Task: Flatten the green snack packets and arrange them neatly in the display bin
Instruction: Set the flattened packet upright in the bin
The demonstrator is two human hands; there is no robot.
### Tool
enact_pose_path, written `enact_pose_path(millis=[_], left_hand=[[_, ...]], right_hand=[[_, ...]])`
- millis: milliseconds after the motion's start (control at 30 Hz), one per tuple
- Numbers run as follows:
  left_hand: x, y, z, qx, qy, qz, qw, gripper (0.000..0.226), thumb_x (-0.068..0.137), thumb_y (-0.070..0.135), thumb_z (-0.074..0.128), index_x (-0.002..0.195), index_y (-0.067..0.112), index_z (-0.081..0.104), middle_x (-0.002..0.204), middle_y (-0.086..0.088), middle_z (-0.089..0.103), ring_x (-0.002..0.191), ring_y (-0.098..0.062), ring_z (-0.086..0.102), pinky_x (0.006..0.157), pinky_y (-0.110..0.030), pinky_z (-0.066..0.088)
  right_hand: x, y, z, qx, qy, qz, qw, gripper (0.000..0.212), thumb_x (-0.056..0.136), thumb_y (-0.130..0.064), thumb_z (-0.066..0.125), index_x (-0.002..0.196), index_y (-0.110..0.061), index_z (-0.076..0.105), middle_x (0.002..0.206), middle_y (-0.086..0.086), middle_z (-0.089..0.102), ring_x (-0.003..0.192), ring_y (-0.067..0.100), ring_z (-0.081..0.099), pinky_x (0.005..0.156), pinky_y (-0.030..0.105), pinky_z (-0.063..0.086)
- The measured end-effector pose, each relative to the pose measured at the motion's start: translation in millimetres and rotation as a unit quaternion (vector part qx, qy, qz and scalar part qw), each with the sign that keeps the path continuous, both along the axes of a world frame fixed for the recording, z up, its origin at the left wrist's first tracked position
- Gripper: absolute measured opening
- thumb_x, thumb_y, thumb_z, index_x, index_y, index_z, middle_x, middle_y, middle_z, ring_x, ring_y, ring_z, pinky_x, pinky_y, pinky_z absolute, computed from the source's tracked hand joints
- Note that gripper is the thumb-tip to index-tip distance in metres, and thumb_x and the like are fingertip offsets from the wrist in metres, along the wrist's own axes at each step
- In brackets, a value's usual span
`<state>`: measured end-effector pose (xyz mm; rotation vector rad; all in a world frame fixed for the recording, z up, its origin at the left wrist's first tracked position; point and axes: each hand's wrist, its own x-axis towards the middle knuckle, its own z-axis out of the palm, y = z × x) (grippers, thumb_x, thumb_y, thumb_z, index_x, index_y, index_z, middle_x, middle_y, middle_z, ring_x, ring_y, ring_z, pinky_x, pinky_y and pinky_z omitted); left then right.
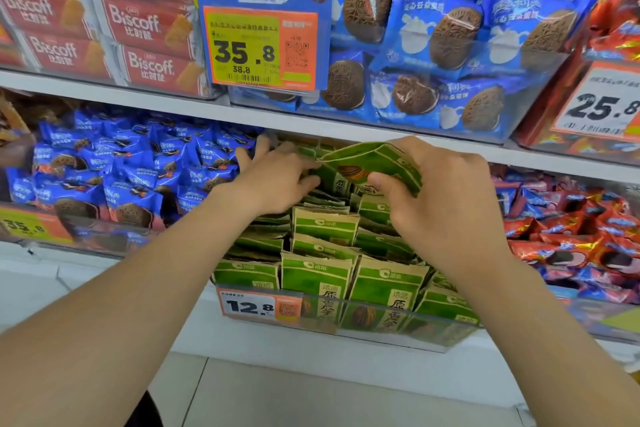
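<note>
A clear display bin [377,314] on the lower shelf holds several green snack packets [318,277] standing in rows. My right hand [440,194] grips one green packet [367,163], lifted and tilted above the rear rows, thumb under it and fingers over its top. My left hand [277,177] reaches into the back of the bin, fingers spread and pressing down on the rear packets. Its fingertips touch the left edge of the lifted packet.
Blue cookie packs [121,170] fill the bin to the left, red packs [581,236] the bin to the right. The upper shelf edge [214,111] hangs just above my hands. A 12.8 price tag [258,305] sits on the bin's front.
</note>
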<state>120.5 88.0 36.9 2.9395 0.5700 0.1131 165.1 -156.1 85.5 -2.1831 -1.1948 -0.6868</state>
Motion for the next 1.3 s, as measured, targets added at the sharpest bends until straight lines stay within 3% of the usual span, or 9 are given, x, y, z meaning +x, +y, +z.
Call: enact_pose_path(millis=[100,233,433,600,733,900,1033,1167,1300], left_hand=[[1.9,4.3,2.3,0.089,0.035,0.016,0.995,0.071,0.092,0.079,0.050,0.155,0.046,0.043,0.166,-0.001,0.034,0.152,-0.042,0.017,0.116,-0.074,0.014],[0.0,8.8,6.7,0.072,0.049,0.016,0.996,0.085,0.087,0.084,0.052,0.161,0.051,0.028,0.173,-0.003,0.019,0.156,-0.044,0.008,0.118,-0.076,0.005],[-2.8,7.8,7.0,0.035,0.054,0.012,0.998,0.089,0.086,0.087,0.050,0.163,0.052,0.023,0.175,-0.002,0.012,0.157,-0.044,0.001,0.120,-0.074,0.003],[-5.4,9.1,6.7,0.037,0.060,-0.009,0.997,0.091,0.080,0.090,0.053,0.159,0.053,0.027,0.171,0.004,0.020,0.153,-0.039,0.010,0.119,-0.070,0.009],[-5.4,9.0,6.0,0.051,0.061,-0.010,0.997,0.093,0.081,0.089,0.053,0.161,0.051,0.025,0.171,0.003,0.020,0.152,-0.038,0.011,0.117,-0.067,0.011],[-5.4,10.5,0.5,0.074,0.049,-0.026,0.996,0.093,0.079,0.091,0.051,0.160,0.055,0.024,0.171,0.001,0.020,0.150,-0.037,0.013,0.114,-0.066,0.012],[-6.8,10.5,-0.8,0.085,0.053,-0.024,0.995,0.093,0.080,0.093,0.047,0.162,0.055,0.020,0.174,0.002,0.014,0.153,-0.038,0.010,0.117,-0.069,0.008],[-10.5,11.7,2.4,0.076,0.058,-0.035,0.995,0.098,0.074,0.095,0.043,0.161,0.054,0.024,0.174,0.003,0.015,0.153,-0.038,0.011,0.117,-0.069,0.009],[-14.9,9.5,6.3,0.019,0.028,-0.039,0.999,0.090,0.071,0.093,0.059,0.150,0.052,0.041,0.168,0.003,0.028,0.149,-0.037,0.019,0.118,-0.067,0.012]], right_hand=[[3.9,10.2,-8.2,-0.025,-0.007,0.028,0.999,0.029,0.100,-0.027,0.072,0.128,-0.019,0.070,0.090,0.002,0.076,0.077,0.027,0.069,0.068,0.043,0.058],[11.7,32.2,-23.2,-0.102,-0.004,0.034,0.994,0.035,0.104,-0.017,0.063,0.138,-0.018,0.063,0.106,0.008,0.072,0.096,0.031,0.067,0.082,0.049,0.057],[17.4,59.7,-10.6,-0.226,-0.091,0.039,0.969,0.046,0.089,0.001,0.068,0.129,-0.022,0.070,0.076,-0.004,0.049,0.077,0.026,0.059,0.065,0.037,0.046],[18.1,70.0,-3.2,-0.340,-0.045,0.082,0.936,0.056,0.096,0.004,0.060,0.146,-0.019,0.052,0.077,-0.004,0.044,0.083,0.028,0.068,0.065,0.039,0.054],[20.2,77.4,1.7,-0.367,-0.075,0.042,0.926,0.047,0.098,0.004,0.058,0.140,-0.017,0.057,0.075,-0.005,0.030,0.090,0.031,0.067,0.064,0.036,0.041],[30.6,98.1,-18.9,-0.422,-0.041,0.016,0.906,0.028,0.098,-0.004,0.059,0.123,-0.016,0.064,0.081,0.000,0.045,0.080,0.030,0.055,0.068,0.038,0.046],[45.0,102.8,-27.1,-0.411,0.019,0.032,0.911,0.025,0.103,-0.016,0.056,0.124,-0.021,0.068,0.098,-0.002,0.067,0.103,0.030,0.065,0.100,0.042,0.045],[41.7,94.3,-28.5,-0.371,0.069,0.050,0.925,0.031,0.105,-0.044,0.060,0.124,-0.021,0.066,0.092,-0.001,0.063,0.092,0.027,0.063,0.082,0.036,0.049],[36.1,86.3,-24.9,-0.294,0.037,0.038,0.954,0.047,0.091,-0.019,0.078,0.125,-0.027,0.047,0.091,0.002,0.060,0.083,0.032,0.065,0.061,0.037,0.049]])
